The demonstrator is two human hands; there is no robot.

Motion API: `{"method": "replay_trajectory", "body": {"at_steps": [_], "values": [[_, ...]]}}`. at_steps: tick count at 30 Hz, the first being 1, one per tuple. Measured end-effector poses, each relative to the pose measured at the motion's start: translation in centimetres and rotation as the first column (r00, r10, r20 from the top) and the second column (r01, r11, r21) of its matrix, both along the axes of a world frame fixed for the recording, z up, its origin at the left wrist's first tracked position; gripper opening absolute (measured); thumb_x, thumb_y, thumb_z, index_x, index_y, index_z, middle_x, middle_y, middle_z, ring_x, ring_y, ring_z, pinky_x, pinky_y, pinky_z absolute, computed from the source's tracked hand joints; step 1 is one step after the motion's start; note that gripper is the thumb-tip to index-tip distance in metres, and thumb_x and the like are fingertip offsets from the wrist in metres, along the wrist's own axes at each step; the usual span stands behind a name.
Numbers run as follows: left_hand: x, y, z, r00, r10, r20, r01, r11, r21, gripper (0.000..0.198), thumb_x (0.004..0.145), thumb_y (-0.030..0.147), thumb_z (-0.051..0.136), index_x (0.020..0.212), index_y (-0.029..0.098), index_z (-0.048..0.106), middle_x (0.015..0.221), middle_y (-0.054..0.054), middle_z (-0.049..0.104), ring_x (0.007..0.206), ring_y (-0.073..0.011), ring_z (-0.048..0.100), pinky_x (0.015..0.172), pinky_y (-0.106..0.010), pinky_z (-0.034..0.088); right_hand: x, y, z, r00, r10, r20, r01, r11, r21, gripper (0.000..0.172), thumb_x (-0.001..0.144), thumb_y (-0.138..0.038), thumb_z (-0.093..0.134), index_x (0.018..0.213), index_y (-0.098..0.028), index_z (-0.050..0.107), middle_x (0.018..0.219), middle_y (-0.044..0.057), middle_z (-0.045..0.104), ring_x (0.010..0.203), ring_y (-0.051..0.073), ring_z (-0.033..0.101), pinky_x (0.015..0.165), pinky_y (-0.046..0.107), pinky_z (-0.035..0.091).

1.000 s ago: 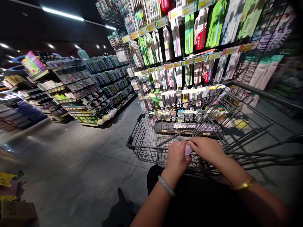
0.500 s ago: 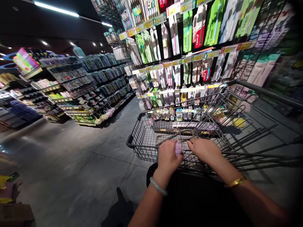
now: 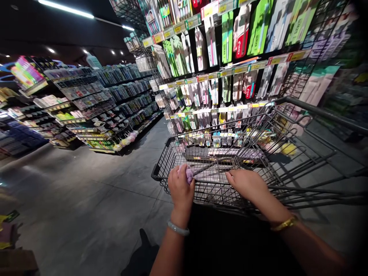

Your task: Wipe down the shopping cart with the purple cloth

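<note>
Purple bundle now farther left

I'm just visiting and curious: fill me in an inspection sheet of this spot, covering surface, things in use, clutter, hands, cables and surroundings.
Surface: grey floor; a wire shopping cart stands in front of the person.
Things in use: a small purple bundle, soft-looking; its exact kind cannot be told.
Clutter: a brown box at the lower left, partly out of view.
Hands: left hand has its fingers closed around the bundle; right hand is apart from it, over the cart, and whether it pinches anything thin is unclear.
Cables: nothing seen.
Surroundings: a rack of hanging packs beyond the cart, more stocked shelves at left, a long ceiling light above.
</note>
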State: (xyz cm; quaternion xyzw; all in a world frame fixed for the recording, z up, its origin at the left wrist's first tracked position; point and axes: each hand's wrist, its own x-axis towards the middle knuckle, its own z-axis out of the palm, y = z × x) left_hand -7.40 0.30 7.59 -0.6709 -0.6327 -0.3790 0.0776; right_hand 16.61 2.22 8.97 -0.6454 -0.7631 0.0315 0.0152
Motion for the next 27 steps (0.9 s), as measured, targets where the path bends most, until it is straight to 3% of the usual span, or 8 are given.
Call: {"method": "replay_trajectory", "body": {"at_steps": [3,5,8,10,14,16,21,27], "values": [[1.3,-0.7,-0.4,0.977,-0.210,-0.048,0.204,0.973,-0.108,0.058,0.070,0.009,0.065,0.125,0.025,0.055,0.124,-0.009,0.060,0.119,-0.0283,0.054,0.104,-0.047,0.043,0.0,0.0,-0.1,1.000,-0.003,-0.003,0.003,1.000,0.000,0.054,0.101,-0.046,0.027,0.091,-0.019,0.072,0.086,0.011,0.075,0.079,0.024,0.071,0.064,0.030,0.043],[2.0,-0.8,-0.6,0.955,-0.291,0.059,0.297,0.934,-0.197,0.058,0.068,0.010,0.065,0.123,0.026,0.055,0.120,-0.005,0.064,0.112,-0.0250,0.058,0.100,-0.041,0.047,0.0,0.0,-0.1,1.000,-0.003,-0.004,0.003,1.000,0.003,0.053,0.101,-0.046,0.028,0.093,-0.019,0.072,0.087,0.011,0.075,0.079,0.023,0.071,0.065,0.030,0.043],[2.1,-0.8,-0.5,0.925,-0.185,0.332,0.275,0.928,-0.251,0.056,0.071,0.017,0.065,0.125,0.026,0.052,0.110,-0.001,0.068,0.094,-0.0193,0.065,0.086,-0.033,0.053,0.0,0.0,-0.1,1.000,-0.005,0.001,0.005,1.000,0.005,0.053,0.101,-0.046,0.027,0.093,-0.019,0.072,0.087,0.011,0.075,0.079,0.023,0.070,0.067,0.030,0.044],[1.8,-0.7,-0.4,0.894,-0.180,0.410,0.298,0.922,-0.247,0.058,0.072,0.020,0.066,0.128,0.025,0.050,0.110,-0.001,0.068,0.090,-0.0180,0.066,0.082,-0.032,0.054,0.0,-0.1,0.0,1.000,-0.006,0.005,0.006,1.000,0.003,0.053,0.101,-0.046,0.027,0.092,-0.019,0.072,0.087,0.011,0.075,0.078,0.024,0.070,0.067,0.031,0.045],[1.8,-0.6,-0.2,0.882,-0.414,0.224,0.464,0.846,-0.264,0.064,0.073,0.021,0.069,0.134,0.026,0.050,0.128,-0.004,0.063,0.116,-0.0227,0.059,0.103,-0.039,0.046,0.0,-0.2,-0.1,1.000,0.003,0.004,-0.003,1.000,0.019,0.054,0.101,-0.046,0.027,0.093,-0.019,0.072,0.087,0.011,0.075,0.078,0.024,0.071,0.065,0.030,0.044],[2.1,-0.3,0.0,0.870,-0.471,0.146,0.492,0.812,-0.313,0.065,0.075,0.023,0.071,0.137,0.027,0.049,0.132,-0.004,0.061,0.122,-0.0235,0.055,0.106,-0.041,0.043,0.1,-0.2,-0.1,1.000,0.011,0.002,-0.011,0.999,0.034,0.053,0.101,-0.046,0.026,0.092,-0.019,0.072,0.086,0.011,0.075,0.078,0.025,0.071,0.064,0.031,0.044],[3.1,0.6,0.5,0.852,-0.518,0.074,0.502,0.771,-0.392,0.073,0.067,0.038,0.085,0.132,0.027,0.052,0.127,-0.004,0.063,0.118,-0.0248,0.057,0.102,-0.042,0.045,0.2,-0.2,-0.3,1.000,0.016,0.007,-0.016,0.998,0.054,0.052,0.101,-0.045,0.027,0.092,-0.020,0.071,0.085,0.010,0.075,0.077,0.024,0.071,0.063,0.030,0.043],[4.2,0.8,0.4,0.881,-0.473,-0.027,0.419,0.804,-0.423,0.075,0.062,0.044,0.089,0.126,0.025,0.056,0.129,-0.006,0.061,0.117,-0.0277,0.057,0.098,-0.043,0.048,0.2,-0.1,-0.4,1.000,-0.003,0.015,0.003,1.000,0.018,0.051,0.101,-0.045,0.027,0.093,-0.021,0.071,0.086,0.010,0.075,0.078,0.026,0.071,0.064,0.033,0.045]]}}
